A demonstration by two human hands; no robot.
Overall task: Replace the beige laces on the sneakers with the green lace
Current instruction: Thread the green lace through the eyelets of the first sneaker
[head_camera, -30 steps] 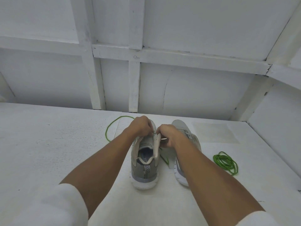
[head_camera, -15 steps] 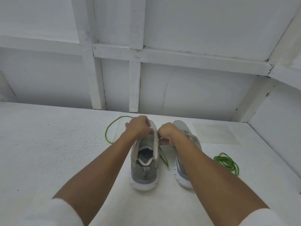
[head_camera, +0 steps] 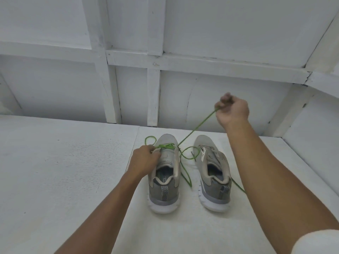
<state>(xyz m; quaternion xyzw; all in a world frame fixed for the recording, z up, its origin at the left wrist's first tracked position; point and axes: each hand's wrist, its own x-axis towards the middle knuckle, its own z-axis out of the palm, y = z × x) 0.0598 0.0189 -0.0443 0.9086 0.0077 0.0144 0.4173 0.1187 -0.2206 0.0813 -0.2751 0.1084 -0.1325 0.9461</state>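
I see a white, rough-painted counter; on it the grey-beige, white-soled left sneaker and right sneaker stand heels nearest me. My left hand clamps the left one's eyelet edge, where the green lace crosses, loops between the shoes, then runs taut up to my right hand, which pinches it. One strand vanishes behind that forearm.

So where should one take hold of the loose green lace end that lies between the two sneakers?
Pinch the loose green lace end near its tip, coming from above, probably. It lies flat on the table in the gap between the left sneaker and right sneaker, so the sides are walled in.
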